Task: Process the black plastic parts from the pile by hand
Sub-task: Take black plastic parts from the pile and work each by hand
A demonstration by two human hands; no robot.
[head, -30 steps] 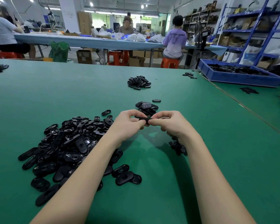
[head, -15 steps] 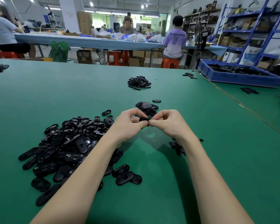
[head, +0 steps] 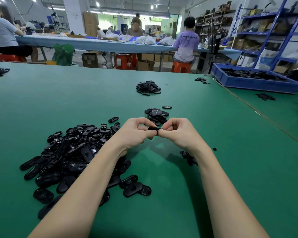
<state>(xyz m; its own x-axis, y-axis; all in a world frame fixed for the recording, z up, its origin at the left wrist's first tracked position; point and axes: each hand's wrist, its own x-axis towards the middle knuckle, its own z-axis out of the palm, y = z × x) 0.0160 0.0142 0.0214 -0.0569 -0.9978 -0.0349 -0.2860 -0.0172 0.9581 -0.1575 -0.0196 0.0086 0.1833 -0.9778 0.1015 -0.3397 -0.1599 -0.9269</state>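
Two hands meet over the green counter (head: pixel 213 126). The left hand (head: pixel 134 133) and the right hand (head: pixel 177 133) are close together, with fingers curled. Both pinch one small black part (head: pixel 154 128) between their fingertips. The part is held up just above the counter, between the two hands.

To the left, under the left arm, lies a big pile of black parts (head: pixel 72 152). The parts are flat and long with round ends. A few lie loose at the near edge of the pile.

Just behind the hands is a small heap of parts (head: pixel 156 115). One single part (head: pixel 166 107) lies beside it. Farther back is another small heap (head: pixel 148 87).

Near the right arm are some tiny black bits (head: pixel 187 156), and one little bit (head: pixel 214 149) lies alone to their right.

At the far right sits a blue tray (head: pixel 251 83) with black pieces in it.

In the back, people sit on orange stools (head: pixel 181 67) at a long blue table (head: pixel 96 43). Blue shelves (head: pixel 272 31) with boxes stand on the right.
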